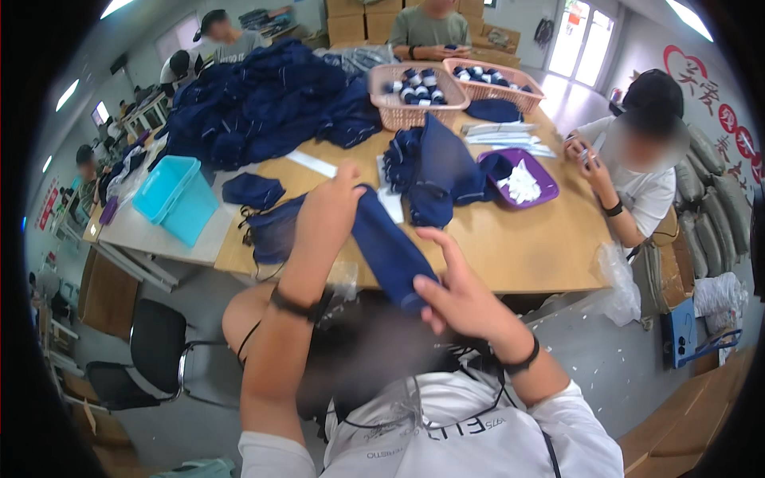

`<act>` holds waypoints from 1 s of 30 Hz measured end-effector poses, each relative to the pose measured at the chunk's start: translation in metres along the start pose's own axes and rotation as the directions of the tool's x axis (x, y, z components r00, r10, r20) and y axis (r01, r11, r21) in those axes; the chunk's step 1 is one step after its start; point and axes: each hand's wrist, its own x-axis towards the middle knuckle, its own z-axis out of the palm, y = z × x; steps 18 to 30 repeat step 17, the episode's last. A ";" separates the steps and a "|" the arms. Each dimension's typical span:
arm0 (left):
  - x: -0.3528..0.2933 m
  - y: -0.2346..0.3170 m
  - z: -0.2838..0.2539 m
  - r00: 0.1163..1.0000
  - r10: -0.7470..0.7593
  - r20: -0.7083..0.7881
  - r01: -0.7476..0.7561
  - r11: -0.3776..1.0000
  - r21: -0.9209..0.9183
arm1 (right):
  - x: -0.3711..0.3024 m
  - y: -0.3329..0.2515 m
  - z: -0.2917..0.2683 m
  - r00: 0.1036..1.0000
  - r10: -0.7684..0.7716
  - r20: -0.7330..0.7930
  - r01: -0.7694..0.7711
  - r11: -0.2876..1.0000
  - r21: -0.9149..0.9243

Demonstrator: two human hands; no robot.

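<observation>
My left hand [331, 209] is closed on the upper end of a folded navy cloth strip [392, 248], held above the near edge of the table. At its lower end, my right hand [462, 299] pinches the cloth with the thumb on top, its index finger stretched out. The strip slants down from left to right between both hands. Beyond my left hand lies another navy cloth piece [275, 231] with dark cords at its edge. Ahead of my right hand is a bunched navy cloth pile [446, 163].
A large navy fabric heap [263, 103] covers the far left, behind a turquoise bin [171, 199]. Pink baskets [422, 118] hold dark rolled bundles. A purple tray [551, 190] contains white slips [522, 182]. Co-workers sit around the table; a black chair [155, 350] stands left.
</observation>
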 end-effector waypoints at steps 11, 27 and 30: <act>0.011 -0.035 0.041 0.920 -0.069 0.386 0.079 0.997 -0.012 | 0.066 0.061 -0.027 0.973 0.194 0.122 -0.199 0.979 0.031; 0.019 -0.039 0.038 0.825 -0.115 0.553 0.086 0.993 0.078 | 0.064 0.049 -0.025 0.965 0.208 0.162 -0.203 0.978 -0.045; 0.019 -0.039 0.038 0.825 -0.115 0.553 0.086 0.993 0.078 | 0.064 0.049 -0.025 0.965 0.208 0.162 -0.203 0.978 -0.045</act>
